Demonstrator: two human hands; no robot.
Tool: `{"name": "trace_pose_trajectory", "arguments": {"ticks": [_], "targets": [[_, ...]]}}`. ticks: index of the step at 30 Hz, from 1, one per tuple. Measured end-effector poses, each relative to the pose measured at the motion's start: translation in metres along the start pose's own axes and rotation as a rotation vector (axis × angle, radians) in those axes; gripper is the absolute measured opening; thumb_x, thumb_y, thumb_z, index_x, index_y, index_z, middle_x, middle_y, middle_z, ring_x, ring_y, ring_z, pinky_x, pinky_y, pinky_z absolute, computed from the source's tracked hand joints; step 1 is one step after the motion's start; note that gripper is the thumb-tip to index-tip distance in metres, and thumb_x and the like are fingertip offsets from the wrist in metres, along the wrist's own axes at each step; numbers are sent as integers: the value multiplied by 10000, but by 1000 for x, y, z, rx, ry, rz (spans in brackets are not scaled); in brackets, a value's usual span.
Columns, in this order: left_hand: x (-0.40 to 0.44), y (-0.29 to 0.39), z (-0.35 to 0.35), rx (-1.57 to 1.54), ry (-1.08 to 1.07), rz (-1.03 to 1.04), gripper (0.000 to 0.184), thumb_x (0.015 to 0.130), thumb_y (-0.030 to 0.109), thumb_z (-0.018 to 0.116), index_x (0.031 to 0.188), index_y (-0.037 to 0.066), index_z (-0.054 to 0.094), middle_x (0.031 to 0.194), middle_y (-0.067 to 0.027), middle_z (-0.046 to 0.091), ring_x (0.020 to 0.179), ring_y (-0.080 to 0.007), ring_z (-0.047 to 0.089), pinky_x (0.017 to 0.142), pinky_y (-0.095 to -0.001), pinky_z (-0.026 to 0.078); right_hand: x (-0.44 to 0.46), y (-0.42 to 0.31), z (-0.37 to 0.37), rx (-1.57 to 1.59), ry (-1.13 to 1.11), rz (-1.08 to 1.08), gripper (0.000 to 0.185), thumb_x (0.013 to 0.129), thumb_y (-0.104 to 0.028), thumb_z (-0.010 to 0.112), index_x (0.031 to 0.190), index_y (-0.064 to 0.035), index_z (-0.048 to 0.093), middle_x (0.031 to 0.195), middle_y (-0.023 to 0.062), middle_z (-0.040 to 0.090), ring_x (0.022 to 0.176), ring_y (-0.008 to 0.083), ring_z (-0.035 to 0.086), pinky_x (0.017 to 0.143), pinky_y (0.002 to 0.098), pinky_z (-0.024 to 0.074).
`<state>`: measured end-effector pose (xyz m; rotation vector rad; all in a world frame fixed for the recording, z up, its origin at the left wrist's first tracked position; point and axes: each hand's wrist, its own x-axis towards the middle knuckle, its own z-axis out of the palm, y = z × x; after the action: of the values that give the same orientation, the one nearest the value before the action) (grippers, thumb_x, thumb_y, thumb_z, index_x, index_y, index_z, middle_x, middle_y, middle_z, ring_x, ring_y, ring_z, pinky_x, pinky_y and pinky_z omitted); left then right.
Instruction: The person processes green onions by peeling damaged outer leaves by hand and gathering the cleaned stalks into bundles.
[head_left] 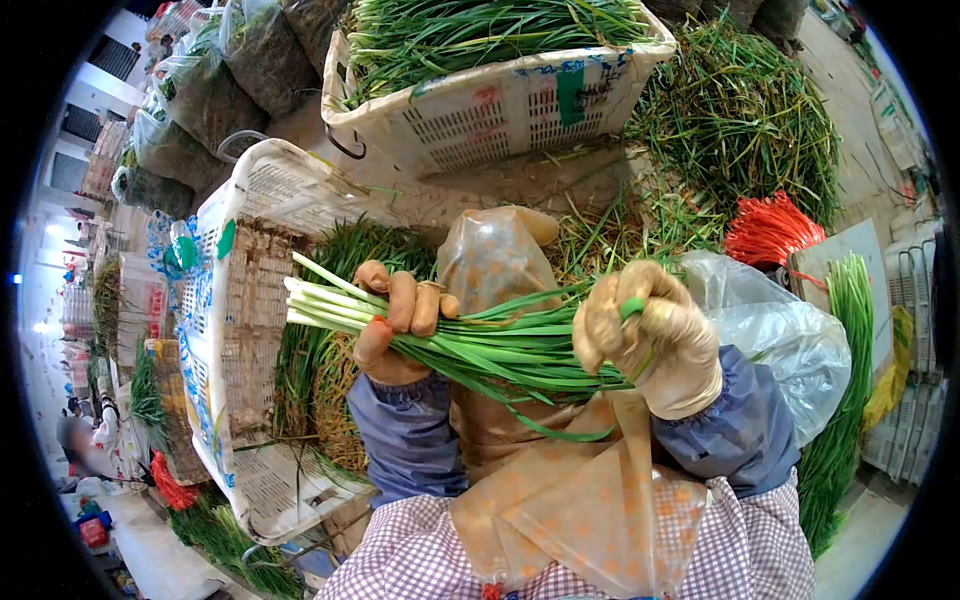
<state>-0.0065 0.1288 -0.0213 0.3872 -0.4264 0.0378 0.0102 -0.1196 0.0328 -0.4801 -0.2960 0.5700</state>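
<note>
A bunch of green stalks with white ends (500, 335) lies across the middle of the view, its white ends to the left. My left hand (402, 315), in a stained glove, is wrapped round the bunch near those ends. On the leafy side, my right hand (645, 330) is curled in a pale glove with a green cover on one finger. Its fingers are pressed together over the leaves, and what lies between them is too small to name. Below the bunch, a translucent apron (560, 480) covers my lap.
A white crate (450, 135) full of stalks stands ahead. Another crate (215, 350), tipped beside loose leaves, is at the left. Red ties (770, 232), a clear bag (790, 350) and more stalks (848, 370) lie right. Far left is another person (100, 430).
</note>
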Motion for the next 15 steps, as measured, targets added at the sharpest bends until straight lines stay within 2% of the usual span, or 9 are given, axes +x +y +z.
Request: {"name": "trace_pose_trajectory", "arguments": {"ticks": [3, 5, 6, 7, 9, 10, 13, 14, 15], "targets": [[2, 2, 6, 85, 28, -35, 287, 831, 96, 623, 1063, 95, 453, 733, 8, 427, 703, -164, 474, 956, -511, 437, 7, -11, 13, 104, 20, -25, 145, 859, -183, 605, 904, -51, 566, 794, 145, 591, 723, 293, 588, 630, 379, 480], [3, 1, 11, 183, 100, -72, 226, 814, 76, 617, 1002, 91, 490, 781, -12, 488, 734, -184, 509, 969, -528, 423, 10, -16, 17, 27, -97, -27, 135, 866, -174, 590, 911, -50, 565, 797, 152, 591, 694, 304, 588, 612, 372, 481], [3, 0, 13, 179, 121, -52, 162, 812, 104, 617, 935, 88, 513, 751, -19, 515, 700, -190, 527, 961, -520, 427, 8, -20, 21, -35, -56, 5, 109, 868, -146, 582, 895, -42, 565, 786, 126, 583, 660, 241, 571, 608, 330, 471], [2, 0, 9, 178, 122, -53, 162, 812, 104, 617, 935, 88, 513, 751, -19, 515, 700, -190, 527, 961, -520, 427, 6, -24, 23, -36, -55, 5, 109, 868, -146, 582, 895, -42, 565, 786, 126, 583, 660, 241, 571, 608, 330, 471], [2, 4, -1, 65, -70, -50, 164, 816, 140, 615, 932, 85, 514, 648, -8, 485, 635, -190, 529, 950, -505, 432, 3, -29, 25, -566, 101, 208, 81, 864, -110, 570, 857, -29, 560, 768, 76, 573, 649, 158, 538, 596, 291, 446], [1, 4, 1, 90, -71, -64, 153, 816, 148, 609, 923, 73, 531, 572, -2, 450, 551, -185, 505, 938, -487, 439, 4, -27, 22, -815, 41, 266, 91, 864, -83, 552, 805, -13, 548, 751, 24, 560, 638, 103, 498, 579, 270, 420], [3, -1, 6, 150, -188, -61, 125, 817, 131, 594, 911, 62, 549, 558, -8, 447, 496, -173, 466, 945, -497, 430, -3, -9, 21, -1234, -223, 208, 74, 835, -64, 542, 794, -2, 536, 667, 123, 544, 591, 258, 508, 585, 328, 437], [3, -1, 6, 124, -207, -63, 112, 822, 113, 576, 911, 47, 562, 552, -18, 465, 468, -168, 450, 1002, -519, 381, -5, -10, 27, -1266, -248, 309, 83, 810, -85, 550, 800, -4, 536, 669, 181, 529, 614, 334, 528, 593, 373, 452], [1, 0, 5, 121, -204, -67, 112, 822, 113, 576, 911, 47, 562, 552, -18, 465, 468, -168, 450, 1002, -519, 381, -9, -14, 23, -1440, -322, 365, 122, 794, -119, 560, 788, 0, 534, 674, 185, 541, 645, 342, 566, 600, 407, 458]]}}
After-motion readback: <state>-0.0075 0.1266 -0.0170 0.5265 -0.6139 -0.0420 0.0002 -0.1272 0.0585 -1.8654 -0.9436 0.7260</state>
